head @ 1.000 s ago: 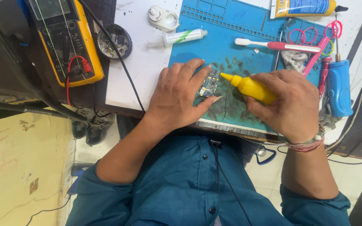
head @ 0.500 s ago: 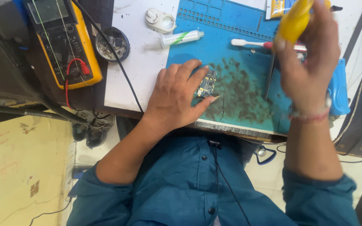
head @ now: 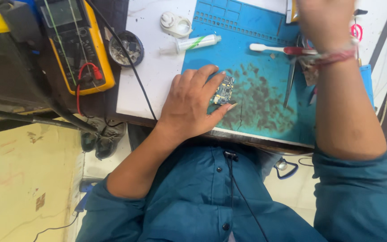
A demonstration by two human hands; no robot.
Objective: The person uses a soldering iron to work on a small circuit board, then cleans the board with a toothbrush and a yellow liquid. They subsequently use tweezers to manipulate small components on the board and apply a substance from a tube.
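- Circuit board point(head: 223, 91), small and blue-green, lay on the blue work mat point(head: 265, 49) near its front edge, beside a patch of dark smudges point(head: 260, 103).
- We saw the left hand point(head: 192, 105) resting palm down on the mat, fingers held loosely together and curled over the board's left side, with the thumb tip touching the mat just below the board; the board sat pinned between fingertips and thumb.
- We saw the right hand point(head: 325, 20) raised at the top edge of the view, mostly cut off; we could not tell how its fingers were set, though a strip of yellow point(head: 294, 11) showed beside it.
- A woven wristband point(head: 334, 57) circled the right wrist.
- A toothbrush point(head: 278, 49) with a white handle lay across the mat behind the board, and dark tweezers point(head: 290, 83) lay just beside the right forearm.
- A syringe point(head: 193, 43) with a green stripe lay at the mat's left edge, near a white plastic reel point(head: 175, 23).
- A small round tin point(head: 126, 48) and a yellow multimeter point(head: 78, 47) with red and black leads stood well left of the mat.
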